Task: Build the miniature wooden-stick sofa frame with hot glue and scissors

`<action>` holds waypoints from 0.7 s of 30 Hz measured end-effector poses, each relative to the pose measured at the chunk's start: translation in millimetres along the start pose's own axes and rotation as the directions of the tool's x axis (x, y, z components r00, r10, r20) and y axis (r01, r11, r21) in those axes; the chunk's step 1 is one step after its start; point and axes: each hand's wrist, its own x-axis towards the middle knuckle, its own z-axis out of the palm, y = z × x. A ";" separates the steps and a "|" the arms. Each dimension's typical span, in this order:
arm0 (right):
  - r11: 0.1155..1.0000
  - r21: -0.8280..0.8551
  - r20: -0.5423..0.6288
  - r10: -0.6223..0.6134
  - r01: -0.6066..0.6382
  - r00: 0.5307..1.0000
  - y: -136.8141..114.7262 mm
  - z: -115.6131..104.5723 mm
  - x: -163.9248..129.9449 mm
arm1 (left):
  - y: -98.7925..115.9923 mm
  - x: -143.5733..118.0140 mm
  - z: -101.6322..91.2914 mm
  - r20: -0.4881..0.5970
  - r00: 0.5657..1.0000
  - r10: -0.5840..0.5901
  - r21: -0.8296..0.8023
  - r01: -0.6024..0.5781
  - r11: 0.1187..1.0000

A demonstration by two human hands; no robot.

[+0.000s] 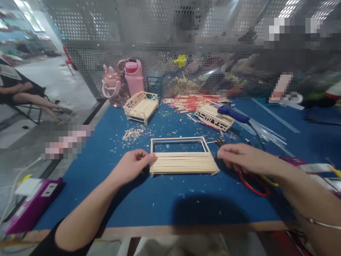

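Nearest: black sleeve, leading to left hand, thumb and fingers pinched on the left end of the stick frame. Right hand curled round red-handled pliers. Frame lies between them on the blue table, near part slatted, far part open. Step looks like slatting; next move seemingly calls for a steady left hold. Beyond: glue gun, loose sticks.
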 end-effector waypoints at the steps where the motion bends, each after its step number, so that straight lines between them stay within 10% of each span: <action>1: 1.000 0.025 0.073 -0.008 0.007 0.997 3.3 2.9 6.0 | 0.8 -1.3 -1.6 0.057 0.998 -0.017 0.017 0.016 1.000; 6: 0.957 0.285 0.072 -0.086 0.062 0.994 18.4 24.3 17.2 | 0.9 -3.4 -6.2 0.203 0.979 -0.021 0.000 0.021 1.000; 12: 0.879 0.454 -0.125 -0.098 0.145 0.987 28.8 38.9 22.6 | -0.3 -0.3 -4.2 0.015 0.997 0.069 0.026 -0.069 0.997; 17: 0.925 0.244 -0.435 -0.166 0.293 0.885 28.6 48.6 24.6 | -1.8 2.6 2.5 -0.175 0.954 0.245 0.136 -0.223 0.965; 21: 0.950 0.120 -0.456 -0.204 0.287 0.867 30.9 51.7 28.2 | -7.1 6.8 5.9 -0.152 0.949 0.276 0.228 -0.238 0.944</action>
